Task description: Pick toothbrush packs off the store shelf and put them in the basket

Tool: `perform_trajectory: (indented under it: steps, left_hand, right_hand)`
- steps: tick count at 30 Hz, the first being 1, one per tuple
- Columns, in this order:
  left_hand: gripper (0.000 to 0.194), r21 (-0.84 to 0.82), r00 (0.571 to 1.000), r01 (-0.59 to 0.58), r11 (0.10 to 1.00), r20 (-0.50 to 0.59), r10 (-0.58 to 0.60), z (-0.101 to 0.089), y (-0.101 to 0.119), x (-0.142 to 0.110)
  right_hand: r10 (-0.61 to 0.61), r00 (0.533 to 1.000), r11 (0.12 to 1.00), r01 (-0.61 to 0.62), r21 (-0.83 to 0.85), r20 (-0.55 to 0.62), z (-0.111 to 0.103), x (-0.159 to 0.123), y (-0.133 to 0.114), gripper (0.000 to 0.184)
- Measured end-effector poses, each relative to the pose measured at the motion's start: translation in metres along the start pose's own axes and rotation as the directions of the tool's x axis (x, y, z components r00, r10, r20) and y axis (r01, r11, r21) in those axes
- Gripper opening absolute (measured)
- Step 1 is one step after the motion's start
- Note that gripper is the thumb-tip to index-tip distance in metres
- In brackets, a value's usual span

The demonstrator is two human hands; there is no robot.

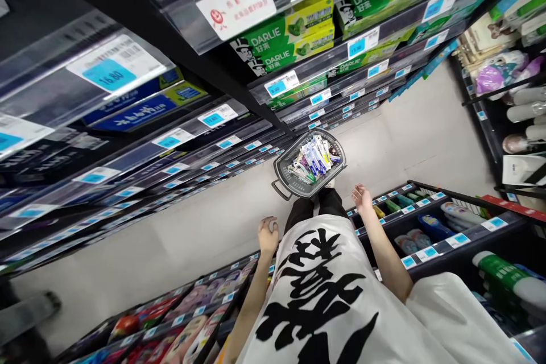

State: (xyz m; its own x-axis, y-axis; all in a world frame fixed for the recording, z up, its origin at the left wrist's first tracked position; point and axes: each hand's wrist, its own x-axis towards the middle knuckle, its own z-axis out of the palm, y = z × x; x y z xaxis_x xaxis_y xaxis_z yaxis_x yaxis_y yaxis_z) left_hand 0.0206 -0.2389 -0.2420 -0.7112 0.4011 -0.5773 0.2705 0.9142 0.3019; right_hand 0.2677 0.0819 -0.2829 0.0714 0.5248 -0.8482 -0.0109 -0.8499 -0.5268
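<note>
A grey shopping basket (pixel 285 169) stands on the floor at my feet, its handle folded down over the near left rim. Inside it lies a jumble of slim packets (pixel 315 154) in white, blue, yellow and green. To the left of my body hangs my left hand (pixel 268 234), empty, with fingers loosely bent and apart. On the other side, my right hand (pixel 362 199) is held out palm up, fingers spread, with nothing in it. Neither hand touches the basket. Green Darlie toothpaste boxes (pixel 273 45) sit on the shelf ahead.
Tall shelving with price tags (pixel 113 68) runs along the far side of the aisle. Behind me are low shelves with bottles (pixel 507 278) and coloured packs (pixel 170 318). Another rack (pixel 490 108) stands at the right. Pale floor (pixel 205 210) lies between them.
</note>
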Motion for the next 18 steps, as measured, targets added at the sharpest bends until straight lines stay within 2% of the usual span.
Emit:
perform_trajectory:
  steps: [2,5,9,13,16,18]
  left_hand:
    - [0.033,0.009,0.999,-0.017,1.000,0.031,0.017,0.000,-0.005,-0.003]
    - [0.032,0.066,0.992,-0.038,0.997,0.123,0.029,0.011,-0.014,-0.001]
    - [0.029,0.200,0.951,-0.094,0.975,0.308,0.028,0.033,-0.031,0.027]
    - [0.030,0.314,0.876,-0.239,0.919,0.478,0.064,0.040,-0.046,0.085]
    - [0.032,0.364,0.815,-0.391,0.845,0.563,0.134,0.037,-0.048,0.145]
    - [0.033,0.372,0.762,-0.502,0.781,0.617,0.197,0.039,-0.045,0.191]
  right_hand:
    - [-0.017,1.000,0.989,0.016,-0.146,-0.010,0.004,0.020,0.014,0.009]
    - [-0.005,1.000,0.926,0.006,-0.377,0.003,0.006,0.052,0.036,0.015]
    - [0.028,1.000,0.815,-0.023,-0.579,-0.001,0.008,0.090,0.074,0.020]
    - [0.048,0.998,0.758,-0.066,-0.649,-0.045,0.018,0.117,0.123,0.008]
    - [0.035,0.993,0.745,-0.102,-0.659,-0.113,0.027,0.127,0.160,0.013]
    - [-0.016,0.985,0.751,-0.100,-0.653,-0.169,0.035,0.128,0.187,0.015]
